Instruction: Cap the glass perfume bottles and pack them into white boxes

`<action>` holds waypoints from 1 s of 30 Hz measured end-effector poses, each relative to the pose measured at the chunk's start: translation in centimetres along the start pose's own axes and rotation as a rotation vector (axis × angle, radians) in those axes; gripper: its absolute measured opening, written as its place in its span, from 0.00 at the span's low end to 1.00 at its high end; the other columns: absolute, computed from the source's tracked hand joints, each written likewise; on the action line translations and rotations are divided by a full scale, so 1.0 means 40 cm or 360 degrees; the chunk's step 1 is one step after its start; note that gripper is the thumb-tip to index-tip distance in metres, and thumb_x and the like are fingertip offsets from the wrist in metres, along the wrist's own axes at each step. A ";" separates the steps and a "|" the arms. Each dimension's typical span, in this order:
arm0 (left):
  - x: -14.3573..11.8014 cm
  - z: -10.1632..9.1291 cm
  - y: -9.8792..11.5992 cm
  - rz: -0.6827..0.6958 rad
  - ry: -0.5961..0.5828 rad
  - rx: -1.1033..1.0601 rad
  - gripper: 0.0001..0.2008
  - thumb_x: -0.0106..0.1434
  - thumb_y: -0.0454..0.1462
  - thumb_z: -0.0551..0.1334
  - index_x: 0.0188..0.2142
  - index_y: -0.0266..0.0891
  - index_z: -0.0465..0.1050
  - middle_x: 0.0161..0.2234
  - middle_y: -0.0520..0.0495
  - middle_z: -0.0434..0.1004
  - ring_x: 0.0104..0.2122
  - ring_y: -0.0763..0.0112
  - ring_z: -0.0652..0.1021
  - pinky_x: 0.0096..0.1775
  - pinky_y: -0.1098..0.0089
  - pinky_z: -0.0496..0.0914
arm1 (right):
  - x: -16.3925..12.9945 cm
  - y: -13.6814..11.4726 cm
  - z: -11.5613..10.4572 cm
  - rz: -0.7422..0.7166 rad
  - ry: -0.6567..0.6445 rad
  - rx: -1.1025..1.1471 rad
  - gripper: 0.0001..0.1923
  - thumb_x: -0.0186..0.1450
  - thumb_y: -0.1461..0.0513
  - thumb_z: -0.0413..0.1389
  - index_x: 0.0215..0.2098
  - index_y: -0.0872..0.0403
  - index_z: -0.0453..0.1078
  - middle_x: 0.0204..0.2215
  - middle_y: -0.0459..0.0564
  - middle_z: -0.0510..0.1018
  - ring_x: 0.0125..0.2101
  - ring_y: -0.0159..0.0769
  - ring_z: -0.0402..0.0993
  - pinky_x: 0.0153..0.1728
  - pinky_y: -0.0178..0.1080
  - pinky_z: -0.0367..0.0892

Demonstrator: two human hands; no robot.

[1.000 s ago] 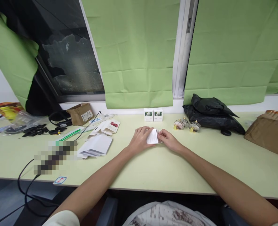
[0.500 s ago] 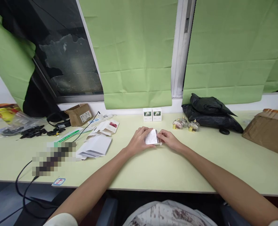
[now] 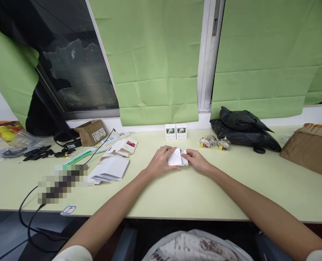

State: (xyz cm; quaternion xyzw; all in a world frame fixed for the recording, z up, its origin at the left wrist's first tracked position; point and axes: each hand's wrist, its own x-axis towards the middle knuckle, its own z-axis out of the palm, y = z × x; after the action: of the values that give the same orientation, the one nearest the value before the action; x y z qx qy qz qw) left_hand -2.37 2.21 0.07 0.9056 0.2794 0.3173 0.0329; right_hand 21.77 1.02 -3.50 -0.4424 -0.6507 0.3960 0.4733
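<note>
Forearms are stretched forward over the pale green counter point(image 3: 177, 195) in the head view, with the left hand point(image 3: 161, 162) and the right hand point(image 3: 196, 161) met at its middle, fingers of both closed on a small white box point(image 3: 177, 158) held just above the surface. Fine print is carried on the box's upturned face, too small to be read. Two white boxes point(image 3: 175, 131) with green pictures are stood against the wall behind, labels illegible.
</note>
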 end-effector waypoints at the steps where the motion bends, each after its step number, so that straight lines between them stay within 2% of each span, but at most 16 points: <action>1: 0.002 -0.001 -0.003 -0.0015 -0.0022 -0.0004 0.45 0.58 0.57 0.73 0.69 0.46 0.64 0.57 0.38 0.70 0.56 0.49 0.71 0.58 0.51 0.68 | 0.004 0.004 -0.005 0.0020 0.0010 -0.0022 0.22 0.63 0.44 0.59 0.28 0.52 0.66 0.22 0.40 0.66 0.24 0.32 0.61 0.27 0.35 0.55; 4: 0.005 -0.008 -0.019 -0.0079 -0.0115 0.0004 0.45 0.57 0.57 0.73 0.69 0.45 0.65 0.57 0.38 0.71 0.56 0.49 0.72 0.58 0.51 0.68 | 0.017 0.017 -0.035 0.0115 0.0042 -0.0201 0.19 0.64 0.46 0.57 0.29 0.53 0.67 0.23 0.41 0.69 0.25 0.33 0.63 0.27 0.35 0.56; 9: -0.003 -0.043 -0.061 -0.0221 -0.0274 0.0157 0.43 0.57 0.59 0.72 0.66 0.44 0.69 0.57 0.38 0.72 0.56 0.47 0.73 0.58 0.51 0.68 | 0.023 0.022 -0.109 0.0231 0.0173 -0.0967 0.14 0.69 0.54 0.51 0.29 0.53 0.68 0.27 0.46 0.75 0.30 0.35 0.70 0.30 0.35 0.57; 13: -0.010 -0.084 -0.090 -0.0337 -0.0363 0.0254 0.43 0.58 0.62 0.68 0.66 0.44 0.70 0.56 0.37 0.73 0.54 0.45 0.74 0.54 0.53 0.70 | 0.021 0.015 -0.151 0.0329 0.0259 -0.1182 0.11 0.68 0.59 0.52 0.28 0.53 0.68 0.29 0.50 0.77 0.32 0.37 0.70 0.30 0.36 0.54; 15: -0.011 -0.105 -0.102 -0.0352 -0.0302 0.0338 0.42 0.60 0.63 0.66 0.67 0.45 0.68 0.56 0.36 0.73 0.54 0.45 0.75 0.55 0.52 0.70 | 0.022 0.014 -0.162 0.0382 0.0300 -0.1260 0.11 0.68 0.60 0.52 0.28 0.53 0.69 0.31 0.52 0.79 0.33 0.39 0.72 0.31 0.37 0.54; 18: -0.008 -0.128 -0.114 -0.0419 -0.0014 0.0338 0.39 0.65 0.61 0.63 0.69 0.47 0.65 0.58 0.36 0.73 0.56 0.46 0.75 0.58 0.50 0.68 | 0.020 0.014 -0.168 0.0437 0.0368 -0.1353 0.10 0.70 0.60 0.52 0.34 0.53 0.72 0.37 0.56 0.81 0.37 0.43 0.74 0.33 0.38 0.55; 21: 0.005 -0.124 -0.113 -0.0687 0.0417 -0.0146 0.37 0.68 0.61 0.58 0.68 0.43 0.66 0.57 0.36 0.75 0.54 0.50 0.77 0.56 0.53 0.70 | 0.011 0.004 -0.165 0.0461 0.0478 -0.1449 0.11 0.72 0.59 0.50 0.43 0.54 0.73 0.40 0.60 0.81 0.38 0.46 0.75 0.35 0.39 0.57; 23: 0.018 -0.105 -0.101 -0.0919 0.0651 -0.0763 0.38 0.69 0.64 0.53 0.64 0.39 0.70 0.54 0.35 0.79 0.50 0.52 0.80 0.52 0.56 0.74 | 0.002 -0.011 -0.156 0.0352 0.0571 -0.1482 0.12 0.73 0.60 0.48 0.48 0.54 0.72 0.40 0.59 0.81 0.38 0.47 0.75 0.35 0.40 0.58; 24: 0.026 -0.093 -0.092 -0.1018 0.0691 -0.1118 0.40 0.69 0.65 0.51 0.62 0.38 0.71 0.53 0.35 0.80 0.50 0.53 0.81 0.50 0.57 0.75 | -0.004 -0.021 -0.147 0.0236 0.0605 -0.1464 0.12 0.73 0.60 0.48 0.49 0.53 0.71 0.39 0.57 0.81 0.37 0.46 0.75 0.36 0.40 0.58; 26: 0.037 -0.070 -0.069 -0.1160 0.0614 -0.1723 0.40 0.68 0.67 0.52 0.61 0.38 0.72 0.54 0.35 0.81 0.50 0.53 0.82 0.47 0.58 0.78 | -0.015 -0.040 -0.120 -0.0066 0.0589 -0.1302 0.11 0.73 0.59 0.49 0.47 0.52 0.71 0.35 0.53 0.80 0.37 0.44 0.73 0.36 0.40 0.59; 27: 0.041 -0.060 -0.057 -0.1197 0.0550 -0.1918 0.39 0.67 0.66 0.54 0.60 0.38 0.72 0.55 0.35 0.80 0.50 0.53 0.82 0.46 0.59 0.79 | -0.020 -0.049 -0.101 -0.0193 0.0536 -0.1165 0.10 0.73 0.58 0.49 0.45 0.51 0.72 0.32 0.50 0.78 0.36 0.42 0.72 0.36 0.39 0.60; 30: 0.041 -0.042 -0.023 -0.1156 0.0364 -0.2187 0.30 0.67 0.57 0.65 0.58 0.39 0.74 0.61 0.36 0.77 0.54 0.54 0.81 0.48 0.62 0.80 | -0.034 -0.068 -0.032 -0.0279 0.0274 -0.0547 0.15 0.73 0.50 0.51 0.38 0.49 0.72 0.28 0.46 0.76 0.28 0.37 0.68 0.31 0.38 0.60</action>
State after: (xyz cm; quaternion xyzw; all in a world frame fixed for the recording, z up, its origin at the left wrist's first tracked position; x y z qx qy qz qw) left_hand -2.75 3.65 2.10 0.4960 0.3007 0.4797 0.6583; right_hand 22.69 -0.94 -1.01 -0.4906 -0.7019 0.1972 0.4773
